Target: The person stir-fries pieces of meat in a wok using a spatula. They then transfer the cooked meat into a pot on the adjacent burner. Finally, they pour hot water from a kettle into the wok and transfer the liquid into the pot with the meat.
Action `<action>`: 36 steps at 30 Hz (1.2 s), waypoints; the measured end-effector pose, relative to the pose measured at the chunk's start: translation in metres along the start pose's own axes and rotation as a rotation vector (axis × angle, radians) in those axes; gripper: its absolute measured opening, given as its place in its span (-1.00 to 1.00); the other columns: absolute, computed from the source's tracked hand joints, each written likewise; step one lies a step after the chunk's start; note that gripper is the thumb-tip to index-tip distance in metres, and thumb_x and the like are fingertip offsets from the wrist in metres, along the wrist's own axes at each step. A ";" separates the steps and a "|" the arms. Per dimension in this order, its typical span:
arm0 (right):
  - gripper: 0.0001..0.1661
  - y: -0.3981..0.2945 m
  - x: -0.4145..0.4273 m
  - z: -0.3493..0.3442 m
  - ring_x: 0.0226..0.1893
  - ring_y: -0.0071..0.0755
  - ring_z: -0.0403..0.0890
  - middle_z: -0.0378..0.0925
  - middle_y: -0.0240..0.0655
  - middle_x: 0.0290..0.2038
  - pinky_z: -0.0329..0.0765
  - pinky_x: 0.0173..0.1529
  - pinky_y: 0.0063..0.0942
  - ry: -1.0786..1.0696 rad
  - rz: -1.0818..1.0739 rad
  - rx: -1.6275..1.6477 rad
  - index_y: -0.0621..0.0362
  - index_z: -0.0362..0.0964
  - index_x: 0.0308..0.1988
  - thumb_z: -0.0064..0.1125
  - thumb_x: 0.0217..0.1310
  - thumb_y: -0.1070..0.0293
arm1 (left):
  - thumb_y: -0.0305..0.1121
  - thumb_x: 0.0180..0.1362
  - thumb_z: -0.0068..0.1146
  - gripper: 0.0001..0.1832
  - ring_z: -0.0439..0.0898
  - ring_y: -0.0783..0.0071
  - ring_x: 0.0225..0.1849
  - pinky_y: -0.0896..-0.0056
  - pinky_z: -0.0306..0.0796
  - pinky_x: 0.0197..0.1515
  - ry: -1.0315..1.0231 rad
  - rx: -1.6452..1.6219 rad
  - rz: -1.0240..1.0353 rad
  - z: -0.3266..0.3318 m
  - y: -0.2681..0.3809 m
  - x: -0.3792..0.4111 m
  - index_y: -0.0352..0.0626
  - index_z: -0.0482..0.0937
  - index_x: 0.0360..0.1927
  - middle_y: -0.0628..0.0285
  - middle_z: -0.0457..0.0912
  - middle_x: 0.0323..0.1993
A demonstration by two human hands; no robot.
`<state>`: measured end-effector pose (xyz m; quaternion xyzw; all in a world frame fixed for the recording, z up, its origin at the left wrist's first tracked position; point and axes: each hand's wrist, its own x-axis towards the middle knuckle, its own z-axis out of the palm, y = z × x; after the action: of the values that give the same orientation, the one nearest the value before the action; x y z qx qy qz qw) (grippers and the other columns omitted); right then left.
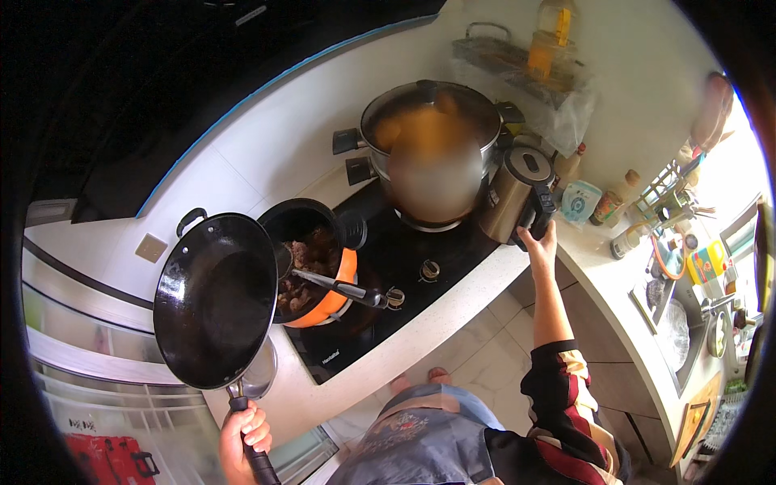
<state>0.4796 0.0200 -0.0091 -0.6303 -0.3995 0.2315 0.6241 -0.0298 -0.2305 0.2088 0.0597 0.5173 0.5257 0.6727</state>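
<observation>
My left hand [244, 433] is closed around the handle of a black wok [215, 303], tilted up at the left beside the stove. The fingers of my right hand [538, 242] are on the black handle of a metal electric kettle [512, 194], which stands at the right end of the cooktop. Between them, an orange pot [339, 273] with a black inside holds chunks of meat [300, 297] in dark liquid, and a ladle [339, 288] rests in it. A large lidded steamer pot [427, 139] stands on the rear burner, its front blurred.
A pale counter edge [436, 339] runs along the black cooktop [388, 254]. Bottles [613, 197] and a small pouch [581, 201] stand right of the kettle, with a sink [682, 339] farther right. A dark range hood [121, 121] hangs at upper left.
</observation>
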 end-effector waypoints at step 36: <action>-0.75 -0.273 -0.111 0.102 -0.41 0.10 0.56 0.47 0.13 -0.47 0.46 -0.31 -0.18 -0.874 -0.465 -0.463 0.39 0.40 -0.22 0.02 0.15 0.41 | -0.49 0.09 0.04 -0.90 0.27 0.65 -0.70 0.56 0.18 -0.66 0.030 0.034 0.055 -0.039 0.022 0.014 -0.13 0.38 -0.33 0.42 0.29 -0.66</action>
<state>0.2771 -0.0332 0.2221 -0.4916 -0.7908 0.2339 0.2796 -0.0742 -0.2281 0.1957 0.0774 0.5344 0.5359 0.6490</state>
